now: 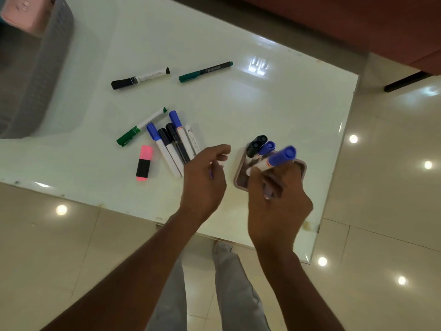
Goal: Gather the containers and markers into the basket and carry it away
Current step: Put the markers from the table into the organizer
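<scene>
A small pinkish container (239,174) stands on the white table near its front right corner, with three capped markers (259,145) upright in it. My right hand (278,199) grips a blue-capped marker (280,157), tilted over the container. My left hand (205,179) hovers just left of the container, fingers loosely curled, seemingly holding nothing. A bunch of several markers (175,144) lies left of that hand, with a green one (140,127) and a pink highlighter (144,162). A black marker (140,78) and a teal pen (205,71) lie farther back. The grey basket (47,68) stands at the far left.
A pink container (26,14) sits in the basket's top corner. The glossy white table (262,103) ends close to my legs. A reddish-brown sofa (358,25) stands behind the table. Shiny tiled floor (381,211) surrounds it.
</scene>
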The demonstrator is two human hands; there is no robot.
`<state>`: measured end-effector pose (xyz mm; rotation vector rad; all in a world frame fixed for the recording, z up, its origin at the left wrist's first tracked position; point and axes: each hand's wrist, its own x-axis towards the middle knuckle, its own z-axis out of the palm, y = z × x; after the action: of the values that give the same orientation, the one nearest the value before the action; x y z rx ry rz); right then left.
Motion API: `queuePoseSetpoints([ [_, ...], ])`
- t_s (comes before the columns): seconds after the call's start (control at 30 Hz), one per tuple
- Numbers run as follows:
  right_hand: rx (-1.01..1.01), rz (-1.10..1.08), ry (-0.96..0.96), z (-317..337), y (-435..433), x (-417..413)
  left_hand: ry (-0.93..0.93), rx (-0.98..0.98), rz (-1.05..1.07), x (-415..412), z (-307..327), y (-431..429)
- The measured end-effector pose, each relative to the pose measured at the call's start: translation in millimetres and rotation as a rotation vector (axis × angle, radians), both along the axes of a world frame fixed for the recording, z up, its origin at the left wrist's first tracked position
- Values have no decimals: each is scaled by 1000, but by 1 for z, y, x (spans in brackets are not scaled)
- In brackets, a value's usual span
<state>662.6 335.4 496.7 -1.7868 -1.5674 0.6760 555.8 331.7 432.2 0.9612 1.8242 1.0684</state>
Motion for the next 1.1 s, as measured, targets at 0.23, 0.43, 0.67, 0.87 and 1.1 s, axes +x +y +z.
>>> queuePoseSetpoints([
  [0.23,-147,48,78,-38,-3,17,-644,-283,34,10,12,32],
  [0.43,-117,25,134,-52,0,8,-759,-321,14,13,13,35],
  [0.67,-110,79,24,-61,-3,8,-784,-322,-82,26,22,30],
  [0.87,-121,65,-57,-60,3,7,-793,-315,-128,30,27,29],
  [1.1,-142,9,-44,-67,5,3,-909,-328,-51,30,28,26],
])
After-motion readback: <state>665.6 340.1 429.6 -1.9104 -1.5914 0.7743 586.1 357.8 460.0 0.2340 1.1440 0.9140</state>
